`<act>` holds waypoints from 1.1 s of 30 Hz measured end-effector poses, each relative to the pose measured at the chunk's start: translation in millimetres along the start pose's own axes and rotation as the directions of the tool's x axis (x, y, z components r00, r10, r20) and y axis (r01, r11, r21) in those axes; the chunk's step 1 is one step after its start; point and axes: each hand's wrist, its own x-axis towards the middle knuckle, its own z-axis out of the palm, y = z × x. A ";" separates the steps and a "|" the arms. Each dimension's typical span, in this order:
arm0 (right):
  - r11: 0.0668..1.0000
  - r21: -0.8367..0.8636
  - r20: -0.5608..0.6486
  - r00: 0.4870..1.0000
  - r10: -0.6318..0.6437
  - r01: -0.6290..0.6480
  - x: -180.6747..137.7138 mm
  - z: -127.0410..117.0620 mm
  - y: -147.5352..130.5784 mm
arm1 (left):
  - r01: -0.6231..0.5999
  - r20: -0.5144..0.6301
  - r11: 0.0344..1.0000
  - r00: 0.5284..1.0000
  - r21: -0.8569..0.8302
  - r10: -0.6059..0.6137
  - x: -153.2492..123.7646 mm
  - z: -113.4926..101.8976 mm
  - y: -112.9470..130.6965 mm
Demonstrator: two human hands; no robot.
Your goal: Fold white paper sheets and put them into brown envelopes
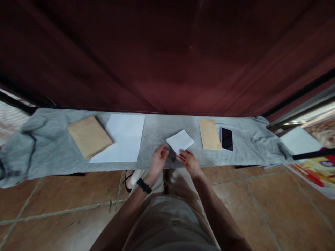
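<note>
Here's the paper (181, 141), over the middle of the cloth (159, 127) | right hand (187, 160) pinches its near corner; left hand (158, 159) curls just beside, grip hard to tell | looks feather-light, bendy, quick to crease: best taken gently by opposite edges!

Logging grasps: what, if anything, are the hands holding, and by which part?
The right hand holds the small white paper by its near corner; the left hand appears empty.
</note>
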 end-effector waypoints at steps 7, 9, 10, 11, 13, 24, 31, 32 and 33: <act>0.991 0.126 0.061 0.998 0.029 -0.037 -7.4 17.8 16.6 | 0.173 0.029 0.948 0.985 -0.268 -0.172 19.2 23.8 -1.5; 0.993 0.111 0.052 0.998 0.024 -0.030 -7.6 15.6 15.8 | 0.167 0.016 0.958 0.986 -0.231 -0.168 23.5 24.5 0.0; 0.994 0.108 0.032 0.999 0.016 -0.020 -6.9 13.1 13.9 | 0.165 0.021 0.964 0.986 -0.209 -0.165 25.4 24.2 1.0; 0.994 0.109 0.005 1.000 0.006 -0.007 -5.8 9.7 11.1 | 0.163 0.031 0.969 0.987 -0.188 -0.160 27.2 23.7 2.1; 0.993 0.113 -0.057 0.998 -0.015 0.021 -3.0 0.3 3.3 | 0.157 0.068 0.976 0.987 -0.150 -0.148 31.3 22.5 4.7; 0.985 -0.170 0.076 0.997 0.004 0.009 -1.2 -40.4 -11.4 | -0.032 0.233 0.935 0.971 0.352 -0.055 57.7 15.9 30.1; 0.557 -0.604 0.212 0.789 -0.577 0.570 3.9 -28.1 -3.8 | -0.067 0.204 0.863 0.978 0.501 -0.043 56.2 16.2 34.9; 0.385 -0.680 0.300 0.716 -0.631 0.624 5.1 -26.4 -1.8 | -0.073 0.197 0.853 0.980 0.516 -0.035 55.8 16.4 35.0; 0.232 -0.729 0.386 0.667 -0.638 0.644 6.2 -25.1 0.8 | -0.078 0.190 0.844 0.981 0.530 -0.029 55.2 16.6 34.9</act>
